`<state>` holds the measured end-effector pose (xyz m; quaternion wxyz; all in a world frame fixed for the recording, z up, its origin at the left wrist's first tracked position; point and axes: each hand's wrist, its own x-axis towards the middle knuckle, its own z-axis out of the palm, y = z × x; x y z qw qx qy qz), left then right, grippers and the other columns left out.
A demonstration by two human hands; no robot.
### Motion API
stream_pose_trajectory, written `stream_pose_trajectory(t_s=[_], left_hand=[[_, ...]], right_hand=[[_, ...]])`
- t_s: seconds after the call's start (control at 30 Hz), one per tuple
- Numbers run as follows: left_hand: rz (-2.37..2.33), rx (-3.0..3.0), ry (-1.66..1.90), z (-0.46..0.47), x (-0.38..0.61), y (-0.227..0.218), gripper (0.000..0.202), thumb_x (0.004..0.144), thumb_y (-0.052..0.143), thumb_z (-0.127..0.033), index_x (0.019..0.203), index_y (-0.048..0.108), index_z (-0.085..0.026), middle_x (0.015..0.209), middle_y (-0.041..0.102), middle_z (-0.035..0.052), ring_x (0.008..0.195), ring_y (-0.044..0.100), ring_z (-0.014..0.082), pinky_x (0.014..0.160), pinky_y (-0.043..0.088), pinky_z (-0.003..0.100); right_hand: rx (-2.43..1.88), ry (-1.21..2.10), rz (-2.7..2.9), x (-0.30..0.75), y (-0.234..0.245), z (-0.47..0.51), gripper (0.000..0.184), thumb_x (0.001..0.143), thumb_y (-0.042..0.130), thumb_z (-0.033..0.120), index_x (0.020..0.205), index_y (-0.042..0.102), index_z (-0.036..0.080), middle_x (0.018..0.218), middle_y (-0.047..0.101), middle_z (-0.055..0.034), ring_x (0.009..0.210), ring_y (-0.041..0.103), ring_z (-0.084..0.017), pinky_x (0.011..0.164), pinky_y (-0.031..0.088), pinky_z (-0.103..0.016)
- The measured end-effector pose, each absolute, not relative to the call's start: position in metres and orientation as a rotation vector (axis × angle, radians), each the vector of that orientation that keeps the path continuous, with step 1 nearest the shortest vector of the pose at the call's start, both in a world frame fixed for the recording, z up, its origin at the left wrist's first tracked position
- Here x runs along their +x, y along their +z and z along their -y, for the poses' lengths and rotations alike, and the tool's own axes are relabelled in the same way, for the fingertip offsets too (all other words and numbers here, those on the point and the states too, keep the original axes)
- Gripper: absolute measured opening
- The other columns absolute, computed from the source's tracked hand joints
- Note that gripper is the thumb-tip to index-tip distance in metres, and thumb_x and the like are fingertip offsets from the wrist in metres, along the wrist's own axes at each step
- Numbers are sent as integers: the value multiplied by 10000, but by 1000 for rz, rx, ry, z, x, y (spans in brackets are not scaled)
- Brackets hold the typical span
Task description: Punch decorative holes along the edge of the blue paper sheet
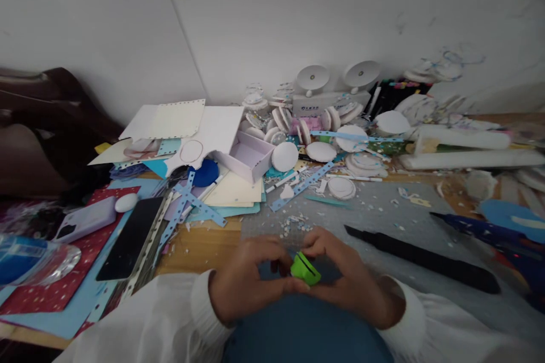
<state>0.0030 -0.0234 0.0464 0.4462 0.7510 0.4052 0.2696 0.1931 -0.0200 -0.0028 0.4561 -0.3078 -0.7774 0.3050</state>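
Observation:
A small bright green punch-like tool [305, 269] sits between both hands, low in the middle of the view. My left hand [246, 278] curls round its left side with fingers closed. On its right side my right hand [346, 275] pinches it, thumb and fingers pressed on the green body. Under the hands lies a round blue sheet [298, 329]. Both wrists wear white sleeves.
A grey cutting mat [374, 215] strewn with paper bits lies ahead, a long black tool [421, 260] on its right. Blue perforated strips [191, 204], white foam discs [285, 156], a white box [249, 159], a dark phone [130, 238] and a plastic bottle [29, 258] crowd the desk.

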Motion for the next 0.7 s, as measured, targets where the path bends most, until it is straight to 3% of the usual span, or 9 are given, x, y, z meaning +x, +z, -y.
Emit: stream_pose_trajectory(t_s=[0.33,0.43,0.53,0.7], left_hand=[[-935,1701,743,24,4,42,203,690,751,-283,705,658,-103,648,565,16,611,524,125,589,413,221],[-946,1673,728,24,5,41,198,717,723,-289,708,642,-109,646,570,13,613,521,122,591,422,218],[-974,1812,711,17,9,50,199,795,641,-304,709,634,-126,645,584,20,613,531,127,586,425,225],[-1041,2262,790,29,-16,68,148,831,577,-229,956,648,-191,914,649,73,864,592,207,788,468,332]], right_hand=[[-648,897,1799,197,3,17,257,762,699,332,711,473,222,755,507,16,659,505,-126,571,404,-252],[-647,865,1793,197,3,17,182,775,689,292,852,530,245,806,533,-1,695,535,-141,594,436,-263],[-699,853,1829,198,3,16,258,766,698,256,979,553,253,855,560,-26,756,552,-162,634,462,-274],[-816,1119,1527,199,-1,13,261,772,682,271,1006,568,262,867,577,-22,751,564,-160,635,474,-264]])
